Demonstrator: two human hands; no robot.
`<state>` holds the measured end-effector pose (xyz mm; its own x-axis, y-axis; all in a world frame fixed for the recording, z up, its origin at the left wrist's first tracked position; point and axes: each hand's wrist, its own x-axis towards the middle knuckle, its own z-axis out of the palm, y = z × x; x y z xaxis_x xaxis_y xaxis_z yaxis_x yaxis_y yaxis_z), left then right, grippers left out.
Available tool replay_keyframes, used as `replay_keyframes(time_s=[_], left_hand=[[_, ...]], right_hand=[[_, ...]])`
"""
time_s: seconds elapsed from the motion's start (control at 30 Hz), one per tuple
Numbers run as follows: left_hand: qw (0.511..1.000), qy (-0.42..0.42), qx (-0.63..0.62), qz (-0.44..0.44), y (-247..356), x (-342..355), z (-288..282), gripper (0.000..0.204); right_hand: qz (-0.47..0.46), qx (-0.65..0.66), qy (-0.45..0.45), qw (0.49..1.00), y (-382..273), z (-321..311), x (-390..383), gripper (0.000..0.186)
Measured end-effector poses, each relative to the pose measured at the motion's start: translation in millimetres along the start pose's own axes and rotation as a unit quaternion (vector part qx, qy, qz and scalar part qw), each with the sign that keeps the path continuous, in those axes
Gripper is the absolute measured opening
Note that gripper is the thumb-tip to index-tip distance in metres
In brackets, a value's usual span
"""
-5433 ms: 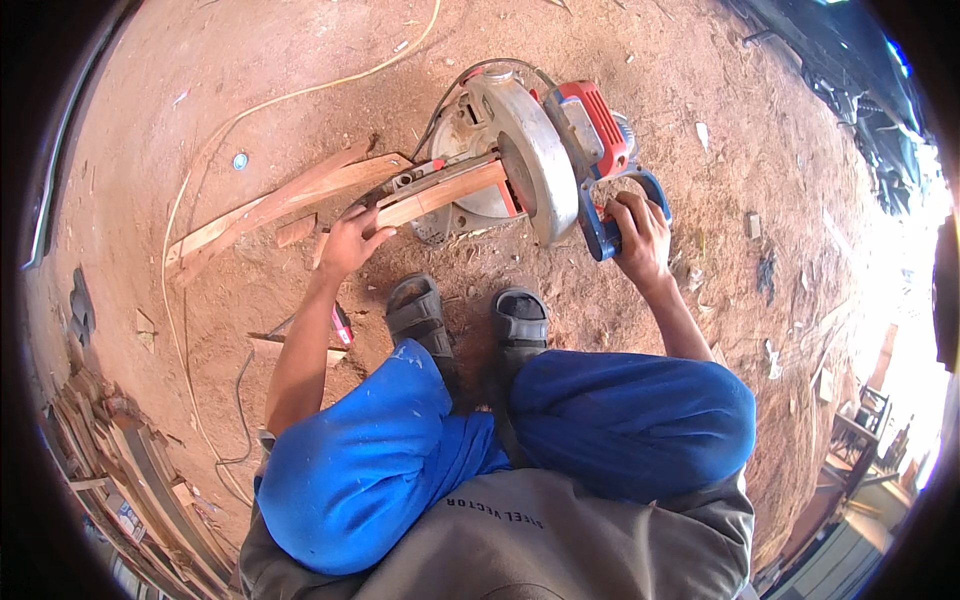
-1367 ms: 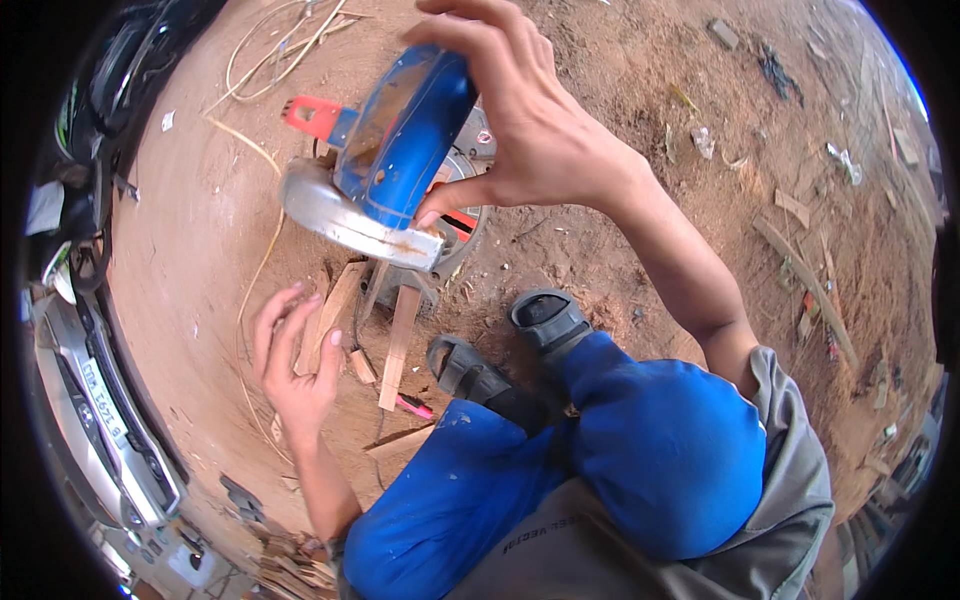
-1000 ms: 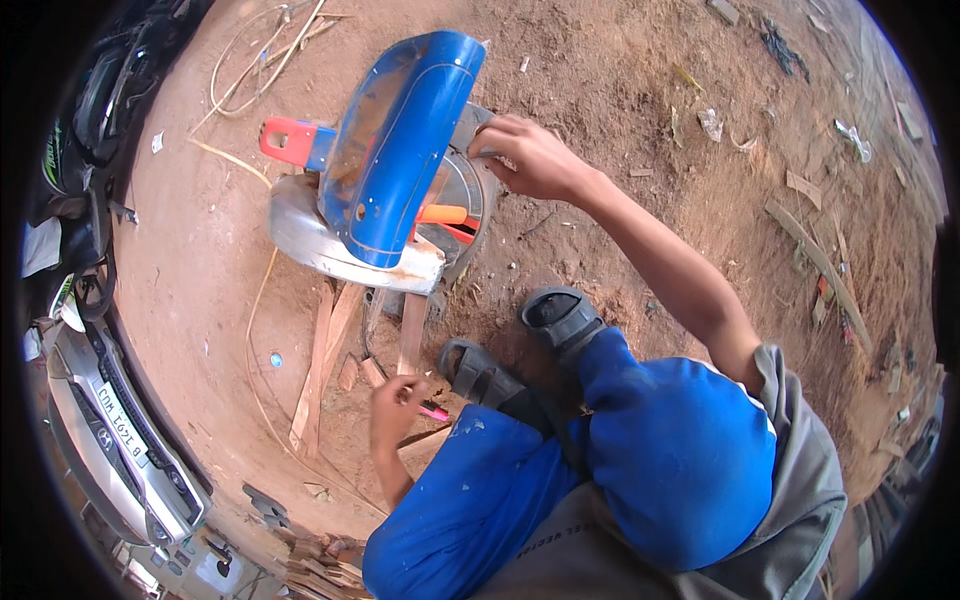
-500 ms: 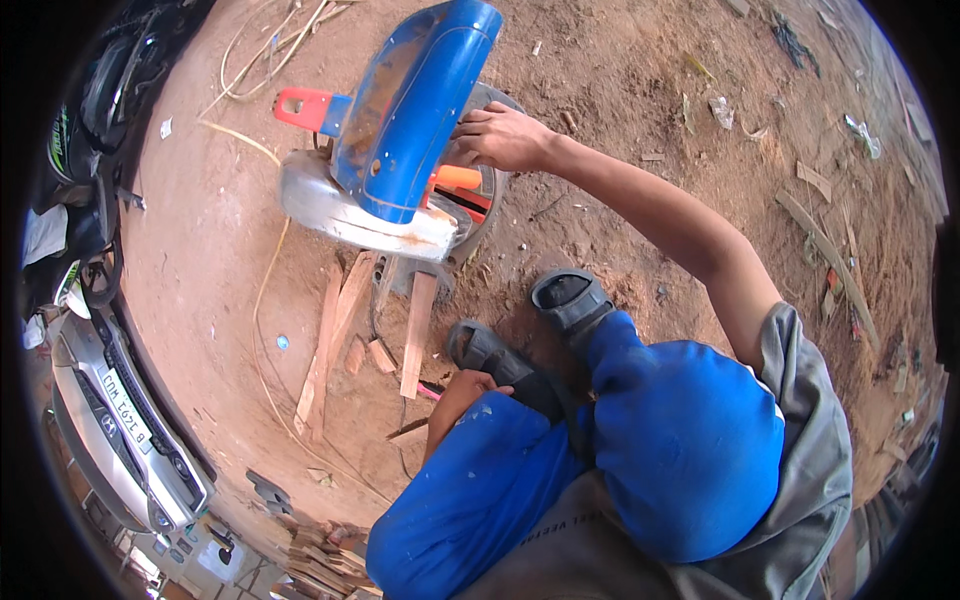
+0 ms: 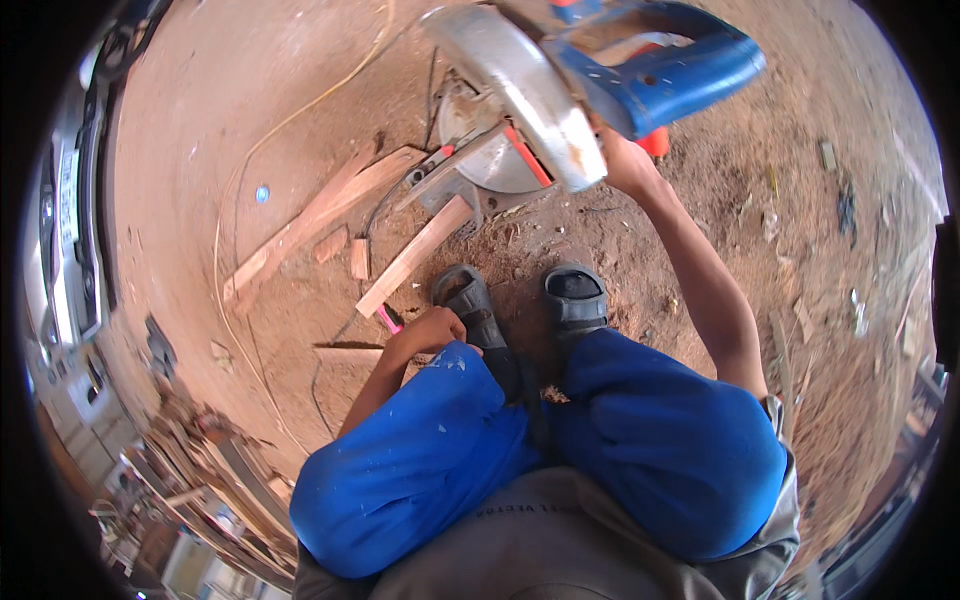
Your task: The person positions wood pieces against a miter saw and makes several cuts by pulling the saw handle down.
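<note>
The saw (image 5: 520, 90) is set on the dirt ground (image 5: 180, 220), with a wood strip (image 5: 418, 255) placed by its base. The right hand (image 5: 625, 162) is partly hidden behind the saw; its grip cannot be told. The left hand (image 5: 438, 328) is loosely curled near a sandal (image 5: 480, 318); whether anything is held cannot be told.

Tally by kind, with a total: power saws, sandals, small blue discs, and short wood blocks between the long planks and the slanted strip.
Power saw: 1
Sandals: 2
Small blue disc: 1
Short wood blocks: 2
Total: 6
</note>
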<state>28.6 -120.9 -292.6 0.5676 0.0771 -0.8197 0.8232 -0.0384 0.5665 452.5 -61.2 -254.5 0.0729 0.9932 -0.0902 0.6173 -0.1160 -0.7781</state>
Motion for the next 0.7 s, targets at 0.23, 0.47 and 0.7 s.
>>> replay_keyframes(time_s=[0.23, 0.47, 0.7], left_hand=[[1.0, -0.012, 0.007, 0.017, 2, -3, -4, 0.057], [1.0, -0.01, 0.003, 0.025, 9, 1, -7, 0.058], [1.0, 0.005, -0.005, 0.028, 3, -10, -5, 0.059]], right_hand=[[-0.01, -0.068, -0.033, 0.997, 70, 18, 4, 0.048], [-0.238, -0.082, 0.155, 0.955, 60, 16, 6, 0.034], [-0.104, 0.003, 0.082, 0.991, 72, 34, 4, 0.036]])
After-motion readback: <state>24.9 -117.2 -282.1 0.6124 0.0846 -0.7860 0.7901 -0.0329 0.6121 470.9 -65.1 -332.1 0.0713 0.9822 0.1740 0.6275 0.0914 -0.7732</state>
